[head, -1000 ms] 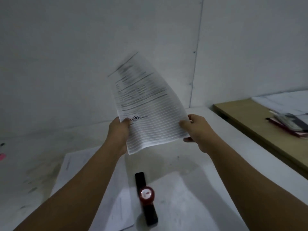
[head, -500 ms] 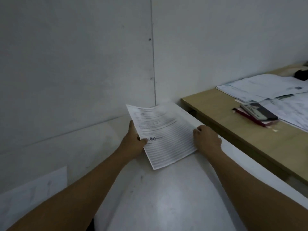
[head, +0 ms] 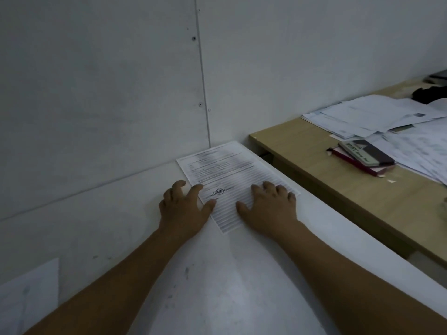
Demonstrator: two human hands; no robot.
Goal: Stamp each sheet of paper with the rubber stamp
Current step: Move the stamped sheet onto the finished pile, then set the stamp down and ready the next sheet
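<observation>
A printed sheet bearing a round stamp mark is laid flat at the far right corner of the white table, against the wall. It is pressed down by the left hand at its left edge and the right hand on its right half, fingers spread, nothing grasped. Bare tabletop is left nearer the camera; a wooden desk stands close on the right.

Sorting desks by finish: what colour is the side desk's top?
Light tan wood on the side desk, clearest in the head view.
</observation>
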